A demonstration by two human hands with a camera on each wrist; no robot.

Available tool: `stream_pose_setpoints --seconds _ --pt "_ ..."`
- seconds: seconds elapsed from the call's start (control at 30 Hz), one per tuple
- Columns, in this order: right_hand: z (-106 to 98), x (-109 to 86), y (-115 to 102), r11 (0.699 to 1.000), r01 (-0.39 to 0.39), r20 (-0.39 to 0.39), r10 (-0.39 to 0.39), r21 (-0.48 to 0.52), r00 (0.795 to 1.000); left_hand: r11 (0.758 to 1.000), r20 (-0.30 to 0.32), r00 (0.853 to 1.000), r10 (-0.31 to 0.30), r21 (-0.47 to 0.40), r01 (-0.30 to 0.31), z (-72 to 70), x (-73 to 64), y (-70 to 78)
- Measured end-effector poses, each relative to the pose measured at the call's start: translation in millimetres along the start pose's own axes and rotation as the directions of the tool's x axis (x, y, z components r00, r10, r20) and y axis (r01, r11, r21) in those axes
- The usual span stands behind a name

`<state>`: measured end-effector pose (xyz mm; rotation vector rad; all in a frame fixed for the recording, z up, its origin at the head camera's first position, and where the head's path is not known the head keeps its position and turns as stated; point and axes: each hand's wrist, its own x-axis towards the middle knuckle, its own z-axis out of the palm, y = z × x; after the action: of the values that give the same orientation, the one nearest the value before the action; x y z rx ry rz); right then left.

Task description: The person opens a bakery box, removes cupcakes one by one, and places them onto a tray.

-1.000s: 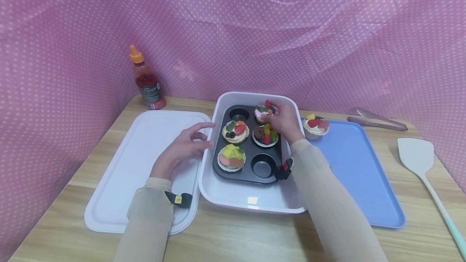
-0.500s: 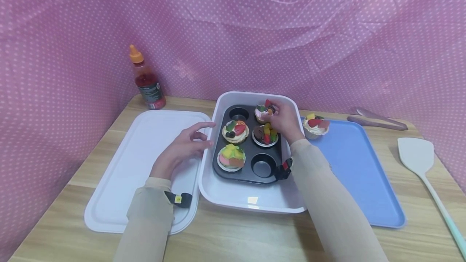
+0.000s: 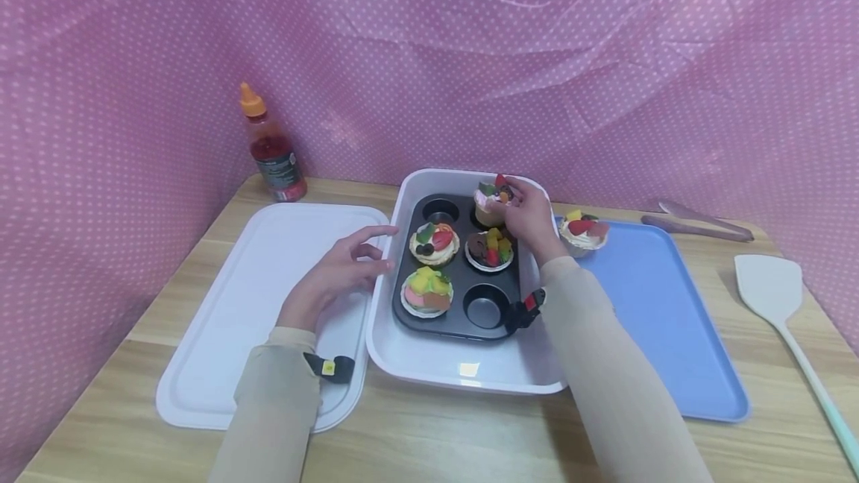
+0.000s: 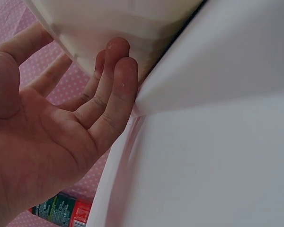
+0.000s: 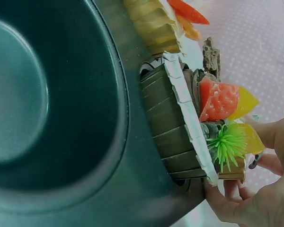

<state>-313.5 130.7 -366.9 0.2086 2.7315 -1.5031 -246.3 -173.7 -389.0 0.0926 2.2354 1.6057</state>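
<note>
My right hand (image 3: 530, 213) pinches a toy cupcake (image 3: 488, 209) with pink cream, leaf and strawberry, raised at the back right cup of the dark muffin tin (image 3: 463, 325). That tin sits inside a white bin (image 3: 429, 375). Other cups carry a chocolate cupcake (image 3: 478, 246), a cream cupcake (image 3: 424, 253) and a yellow-topped cupcake (image 3: 424, 302). In the right wrist view the chocolate cupcake (image 5: 173, 127) largely hides the held one. My left hand (image 3: 338, 267) touches the bin's left side with loosely bent fingers (image 4: 125, 78).
Left of the bin lies a white tray (image 3: 228, 349); to its right is a blue tray (image 3: 678, 334) with another cupcake (image 3: 582, 235). A sauce bottle (image 3: 275, 155) stands at the back left. Tongs (image 3: 698, 226) and a white spatula (image 3: 768, 285) lie at the right.
My right hand has raised the pink cupcake, so its side now shows above the tin, a little further right. My left hand has stayed in place.
</note>
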Motion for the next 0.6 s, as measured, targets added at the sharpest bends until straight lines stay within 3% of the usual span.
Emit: stream_pose_setpoints --seconds 0.6 --pt "-1.0 0.0 0.9 0.996 0.025 -0.022 -0.023 0.082 0.999 0.998 -0.020 0.999 -0.045 0.035 0.046 1.6 1.3 1.1"
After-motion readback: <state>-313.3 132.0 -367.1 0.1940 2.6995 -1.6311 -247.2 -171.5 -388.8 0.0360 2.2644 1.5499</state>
